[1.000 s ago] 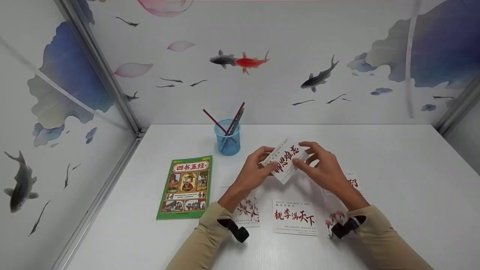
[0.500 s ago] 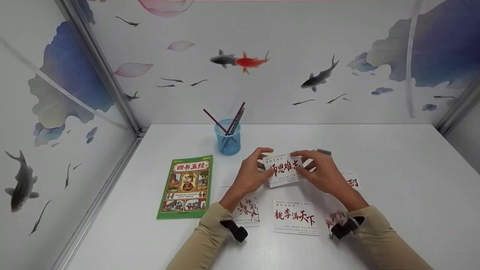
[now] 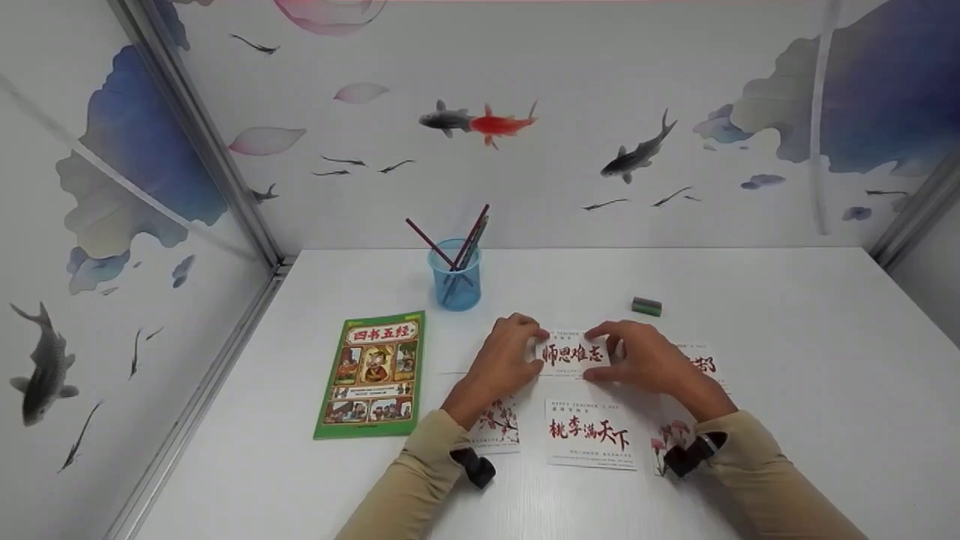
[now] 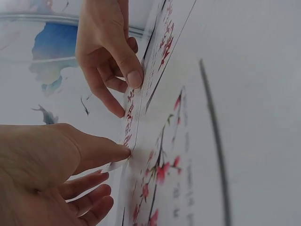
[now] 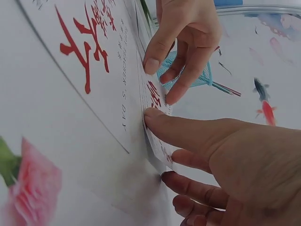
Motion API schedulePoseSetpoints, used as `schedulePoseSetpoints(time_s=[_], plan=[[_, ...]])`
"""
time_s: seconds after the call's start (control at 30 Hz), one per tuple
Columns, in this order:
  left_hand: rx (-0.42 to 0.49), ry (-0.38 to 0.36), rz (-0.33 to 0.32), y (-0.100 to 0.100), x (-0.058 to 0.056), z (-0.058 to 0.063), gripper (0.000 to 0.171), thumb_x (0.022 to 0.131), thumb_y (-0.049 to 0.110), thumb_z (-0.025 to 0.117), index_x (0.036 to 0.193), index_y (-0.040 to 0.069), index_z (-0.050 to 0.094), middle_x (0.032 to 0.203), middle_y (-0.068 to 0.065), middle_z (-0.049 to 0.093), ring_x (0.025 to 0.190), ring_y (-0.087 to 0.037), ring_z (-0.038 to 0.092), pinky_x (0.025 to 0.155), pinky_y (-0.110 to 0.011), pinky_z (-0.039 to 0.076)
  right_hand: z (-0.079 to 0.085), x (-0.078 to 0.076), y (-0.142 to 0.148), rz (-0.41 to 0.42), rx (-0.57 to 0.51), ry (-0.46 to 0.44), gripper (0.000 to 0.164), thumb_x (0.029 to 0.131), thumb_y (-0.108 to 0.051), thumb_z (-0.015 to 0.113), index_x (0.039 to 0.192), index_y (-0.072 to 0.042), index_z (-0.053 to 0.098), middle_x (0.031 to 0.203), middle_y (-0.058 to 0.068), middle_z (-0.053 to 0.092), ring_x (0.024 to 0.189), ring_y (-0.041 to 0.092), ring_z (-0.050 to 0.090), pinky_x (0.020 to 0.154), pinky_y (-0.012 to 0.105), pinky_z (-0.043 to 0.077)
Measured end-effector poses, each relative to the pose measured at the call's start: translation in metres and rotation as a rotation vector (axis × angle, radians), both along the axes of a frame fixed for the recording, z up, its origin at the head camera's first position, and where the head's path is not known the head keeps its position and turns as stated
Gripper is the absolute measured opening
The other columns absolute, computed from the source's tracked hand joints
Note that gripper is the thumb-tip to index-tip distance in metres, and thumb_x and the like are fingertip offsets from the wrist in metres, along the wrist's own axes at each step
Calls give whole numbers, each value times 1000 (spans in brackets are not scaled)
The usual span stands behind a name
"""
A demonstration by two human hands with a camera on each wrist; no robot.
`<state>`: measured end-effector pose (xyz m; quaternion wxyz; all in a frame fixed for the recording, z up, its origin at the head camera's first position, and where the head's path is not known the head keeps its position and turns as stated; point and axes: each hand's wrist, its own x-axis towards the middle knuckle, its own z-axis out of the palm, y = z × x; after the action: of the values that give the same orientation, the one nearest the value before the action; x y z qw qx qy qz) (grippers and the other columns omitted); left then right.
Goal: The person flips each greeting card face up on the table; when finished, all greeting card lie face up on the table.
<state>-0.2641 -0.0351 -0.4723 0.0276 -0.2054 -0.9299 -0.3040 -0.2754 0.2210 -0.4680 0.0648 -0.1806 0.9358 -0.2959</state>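
A white greeting card with red Chinese lettering (image 3: 572, 354) lies flat or just above the table, between both hands. My left hand (image 3: 501, 360) pinches its left side, the thumb at the near corner and a finger at the far one. On the opposite side my right hand (image 3: 641, 358) pinches it in the same way; its thumb (image 5: 157, 117) presses the near edge in the right wrist view. Just in front lies another red-lettered card (image 3: 591, 435). A blossom card (image 3: 496, 424) is partly under the left forearm, a pink flower card (image 3: 670, 442) partly under the right wrist.
Left of the hands is a green picture book (image 3: 371, 375). Behind it stands a blue mesh cup (image 3: 456, 289) with pencils. A small grey-green block (image 3: 646, 306) sits beyond the right hand. Another lettered card (image 3: 703, 365) is partly hidden by the right forearm.
Both hands have turned the card from tilted to straight and lowered it toward the table, nearer the person. The small grey-green block behind the right hand is now uncovered.
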Motion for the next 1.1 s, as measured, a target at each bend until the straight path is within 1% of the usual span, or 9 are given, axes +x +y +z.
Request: schedulePoseSetpoints(time_s=[0.1, 0.2, 0.33, 0.47, 0.6, 0.73, 0.83, 0.97, 1.1], plan=[[-47, 3, -5, -1, 1, 0, 28, 97, 11, 80, 125, 11, 81, 146, -9, 65, 137, -29, 58, 119, -44, 48, 1, 1, -2, 2, 31, -9, 58, 85, -36, 94, 135, -13, 74, 104, 8, 67, 88, 19, 60, 72, 32, 47], [-70, 8, -16, -3, 1, 0, 23, 98, 12, 79, 120, 13, 84, 146, -9, 66, 136, -31, 58, 117, -46, 49, 1, 2, -2, -7, 61, -22, 57, 86, -38, 93, 135, -16, 74, 108, 9, 65, 92, 20, 60, 73, 33, 48], [-44, -12, -25, -11, 3, 0, 27, 99, 14, 78, 127, 13, 80, 143, -7, 66, 136, -28, 58, 118, -45, 48, 1, 4, -2, -10, 79, -38, 58, 87, -39, 92, 138, -18, 73, 113, 11, 64, 98, 23, 61, 76, 34, 48], [18, -28, -13, -34, 7, 3, 35, 100, 14, 77, 135, 13, 73, 143, -6, 66, 137, -28, 56, 121, -47, 45, 2, 5, -3, 18, 71, -10, 57, 91, -41, 88, 138, -15, 72, 115, 11, 66, 99, 23, 61, 79, 36, 48], [30, -33, 41, -67, 8, 3, 39, 100, 13, 77, 138, 13, 72, 148, -8, 65, 141, -30, 54, 122, -51, 44, 6, 6, -10, 25, 16, 71, 50, 97, -40, 82, 136, -12, 73, 120, 14, 71, 97, 26, 61, 79, 36, 47], [-5, 1, 115, -99, 11, 1, 38, 99, 13, 79, 136, 14, 72, 147, -9, 66, 142, -32, 55, 122, -53, 44, 8, 7, -27, 43, -34, 106, 42, 101, -34, 78, 136, -11, 73, 128, 14, 73, 100, 27, 63, 79, 35, 47], [-25, 24, 155, -114, 14, 0, 38, 99, 14, 80, 136, 13, 72, 146, -11, 68, 142, -34, 56, 121, -54, 45, 6, 8, -46, 87, -41, 83, 42, 102, -31, 77, 138, -12, 72, 130, 10, 74, 100, 23, 63, 80, 34, 48], [-56, 12, 182, -124, 18, 2, 43, 99, 17, 81, 140, 12, 69, 149, -12, 67, 143, -34, 57, 121, -54, 47, 2, 8, -74, 147, -39, 35, 46, 102, -30, 78, 143, -12, 69, 132, 8, 73, 101, 19, 60, 85, 37, 50], [-92, -23, 191, -125, 19, 4, 48, 99, 22, 81, 144, 13, 66, 152, -12, 65, 146, -35, 55, 123, -54, 46, 1, 2, -98, 180, -44, -8, 55, 100, -31, 79, 150, -14, 63, 141, 10, 67, 118, 26, 61, 101, 46, 53]])
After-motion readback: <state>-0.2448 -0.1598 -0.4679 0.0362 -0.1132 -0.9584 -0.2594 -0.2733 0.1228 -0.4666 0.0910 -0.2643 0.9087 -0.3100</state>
